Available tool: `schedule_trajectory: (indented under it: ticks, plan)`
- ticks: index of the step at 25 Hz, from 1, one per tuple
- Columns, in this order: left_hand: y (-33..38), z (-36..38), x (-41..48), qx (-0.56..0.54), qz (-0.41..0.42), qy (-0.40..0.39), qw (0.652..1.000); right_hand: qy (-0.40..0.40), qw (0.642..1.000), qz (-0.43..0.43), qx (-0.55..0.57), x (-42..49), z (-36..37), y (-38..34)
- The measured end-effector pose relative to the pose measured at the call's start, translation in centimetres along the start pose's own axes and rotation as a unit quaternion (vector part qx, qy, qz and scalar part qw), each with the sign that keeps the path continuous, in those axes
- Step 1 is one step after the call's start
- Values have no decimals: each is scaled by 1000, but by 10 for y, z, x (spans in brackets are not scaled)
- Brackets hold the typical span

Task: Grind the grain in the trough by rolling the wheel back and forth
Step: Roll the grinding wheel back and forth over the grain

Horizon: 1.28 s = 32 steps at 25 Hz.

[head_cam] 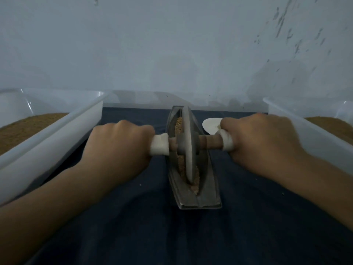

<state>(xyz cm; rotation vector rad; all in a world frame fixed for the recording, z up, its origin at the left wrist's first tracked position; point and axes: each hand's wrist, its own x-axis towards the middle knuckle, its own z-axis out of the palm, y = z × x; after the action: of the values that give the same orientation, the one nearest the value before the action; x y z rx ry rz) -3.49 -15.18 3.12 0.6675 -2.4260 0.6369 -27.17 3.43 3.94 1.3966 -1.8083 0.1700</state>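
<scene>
You have nothing to read here: no lettering, label, brand or number shows on the trough [200,199], the wheel [189,161], the two tubs [57,142] or the wall [172,44] behind them.

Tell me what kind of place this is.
Probably a small makeshift grain-grinding workspace: a metal trough and wheel on dark cloth, a left bin and right bin holding brown meal, a bare scuffed wall behind.

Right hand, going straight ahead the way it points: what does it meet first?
Likely the small white disc just beyond the right hand, on the dark cloth; it might pass above it.
</scene>
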Motion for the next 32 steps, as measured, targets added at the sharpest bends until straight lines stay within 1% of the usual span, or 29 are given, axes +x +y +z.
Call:
schedule_trajectory:
  ticks: [2, 4, 5, 6, 7, 8, 9, 11, 12, 13, 15, 17, 19, 20, 21, 22, 24, 25, 27, 29, 30, 32]
  plan:
    - [8, 4, 17, 27, -31, -31, 999, -76, 996, 53, 2, 18, 13, -9]
    - [18, 6, 50, 28, -67, -75, 995, -183, 973, 132, 40, 43, 24, -15]
    - [20, 8, 63, 27, -75, -93, 992, -216, 963, 154, 55, 53, 28, -16]
    - [20, 8, 70, 22, -78, -118, 990, -232, 959, 156, 55, 57, 30, -14]
    - [18, 7, 66, 22, -71, -120, 990, -224, 964, 136, 49, 54, 25, -12]
    - [15, 4, 52, 19, -58, -103, 993, -178, 978, 99, 33, 42, 19, -10]
    - [11, 3, 35, 11, -42, -65, 997, -124, 990, 66, 5, 26, 12, -10]
    - [8, -3, 4, 12, 7, 21, 1000, -29, 999, 40, -12, -7, -2, -10]
    - [6, -4, 4, 13, 9, 38, 999, -22, 999, 41, -3, -13, 0, -5]
    - [7, -3, 10, 12, 1, 28, 1000, -38, 998, 53, 8, -12, 6, -3]
    - [15, 5, 27, 48, -22, -13, 998, -95, 991, 93, 8, 9, 18, -12]
    - [18, 13, 58, 25, -59, -76, 995, -161, 975, 148, 31, 46, 28, -19]
    - [14, 19, 73, -6, -94, -134, 987, -197, 970, 140, 19, 68, 32, -19]
    - [12, 21, 67, -10, -94, -129, 987, -189, 976, 111, 6, 67, 29, -15]
    - [10, 18, 52, -13, -84, -107, 991, -162, 983, 81, 1, 56, 22, -12]
    - [10, 18, 34, -11, -60, -61, 996, -116, 992, 51, -3, 39, 15, -11]
    - [6, 11, 5, 4, 4, 24, 1000, -25, 999, 38, 15, 6, 2, -13]
    - [2, 11, 5, 3, 13, 51, 999, -8, 999, 38, 20, 1, 1, -10]
    - [5, 14, 14, 3, -6, 9, 1000, -53, 997, 56, 9, 10, 9, -14]
    - [15, 15, 39, -9, -80, -63, 995, -130, 986, 101, 2, 41, 18, -19]
    - [17, 18, 51, -14, -104, -93, 990, -155, 981, 115, 9, 55, 20, -21]
    - [17, 18, 62, -28, -108, -135, 985, -192, 974, 117, 26, 66, 19, -21]
